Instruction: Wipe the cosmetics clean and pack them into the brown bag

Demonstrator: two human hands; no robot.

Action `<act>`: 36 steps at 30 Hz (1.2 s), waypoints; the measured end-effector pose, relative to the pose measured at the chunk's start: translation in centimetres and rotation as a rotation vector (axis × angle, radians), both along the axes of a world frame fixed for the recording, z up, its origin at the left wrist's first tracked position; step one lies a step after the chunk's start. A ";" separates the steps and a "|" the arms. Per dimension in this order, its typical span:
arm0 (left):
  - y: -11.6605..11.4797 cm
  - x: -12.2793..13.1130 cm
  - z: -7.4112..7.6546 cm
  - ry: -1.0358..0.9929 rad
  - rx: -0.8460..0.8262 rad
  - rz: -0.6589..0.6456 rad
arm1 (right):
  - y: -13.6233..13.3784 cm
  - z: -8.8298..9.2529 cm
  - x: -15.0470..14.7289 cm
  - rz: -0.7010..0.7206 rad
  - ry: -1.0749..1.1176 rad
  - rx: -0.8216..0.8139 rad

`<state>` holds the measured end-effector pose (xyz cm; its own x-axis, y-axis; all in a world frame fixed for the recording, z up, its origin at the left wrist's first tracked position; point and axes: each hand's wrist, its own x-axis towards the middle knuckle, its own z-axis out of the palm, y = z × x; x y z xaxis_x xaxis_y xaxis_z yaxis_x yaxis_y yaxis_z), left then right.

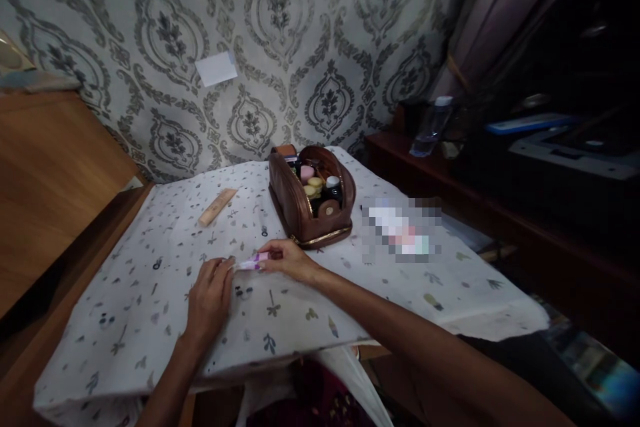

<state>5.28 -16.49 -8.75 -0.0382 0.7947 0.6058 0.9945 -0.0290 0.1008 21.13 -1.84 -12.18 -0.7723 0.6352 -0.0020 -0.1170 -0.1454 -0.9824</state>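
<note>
Right hand: the right hand pinches the right end of a pink-and-purple packet between thumb and fingers, probably to leave the rest of it uncovered.
Left hand: the left hand is curled, its fingertips at the packet's pale left end. Its thumb is hidden, so I cannot tell whether it grips or only steadies.
Packet: it lies roughly level between the two hands, low over the near middle of the tabletop; having a hand at each end likely stops it from twisting.
Brown zip bag: the bag stands upright just beyond the right hand, its top spread wide, which seems to leave the contents in sight and in reach. Whether hand and bag touch is unclear.
Bag contents: a pink item, yellow rounded pieces and a dark jar with a white lid crowd together, perhaps propping one another up; darker things below are hard to make out.
Tan tube: the slim tube lies flat to the left of the bag, apart from both hands.
Blurred patch: right of the bag, pixelation hides whatever lies there.
In the way: the bag blocks a straight reach forward from the right hand; the packet's left side has more room.
Surroundings: a clear bottle with a white cap stands on dark wooden furniture at the right; a white card shows against the patterned wallpaper.
</note>
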 end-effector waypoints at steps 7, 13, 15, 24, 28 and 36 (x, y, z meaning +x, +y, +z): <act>1.9 3.3 1.0 0.026 -0.012 -0.145 | -0.2 0.0 -0.1 -0.037 0.001 0.151; 2.3 3.6 0.5 0.031 -0.051 -0.138 | -0.2 -0.2 -0.1 -0.019 0.018 0.139; 1.9 3.1 0.4 0.033 -0.070 -0.121 | -0.2 -0.2 -0.1 -0.007 0.020 0.119; -1.1 -0.3 -1.1 0.096 -0.148 0.018 | -0.1 0.3 0.1 0.005 0.006 0.095; -1.7 -0.8 -1.3 0.083 -0.190 0.057 | -0.1 0.2 0.1 0.004 -0.003 0.092; -0.7 0.0 -0.9 0.038 -0.104 -0.022 | -0.1 -0.3 -0.1 -0.022 -0.013 0.117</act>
